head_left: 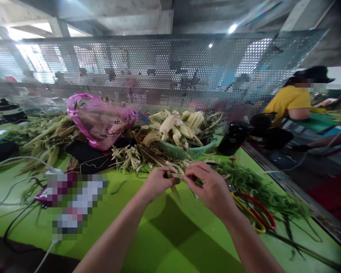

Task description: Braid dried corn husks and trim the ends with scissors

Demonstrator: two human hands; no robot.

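Note:
Both of my hands meet over the bright green table point(170, 231), just in front of me. My left hand point(157, 182) pinches one end of a pale dried husk strip point(176, 176). My right hand point(208, 185) has its fingers closed on the other end of the same strip. A thin pale piece hangs down between the two hands. Just beyond them lies a loose pile of cut husk pieces point(128, 156), and behind that a green basket point(187, 151) heaped with pale husks.
A pink plastic bag point(100, 120) and a heap of green husks point(42, 138) lie at the back left. Red and yellow-handled scissors point(257, 214) rest right of my right hand among green stems point(261, 189). White cables cross the left. A perforated metal screen point(159, 68) backs the table; a person in yellow point(290, 102) sits far right.

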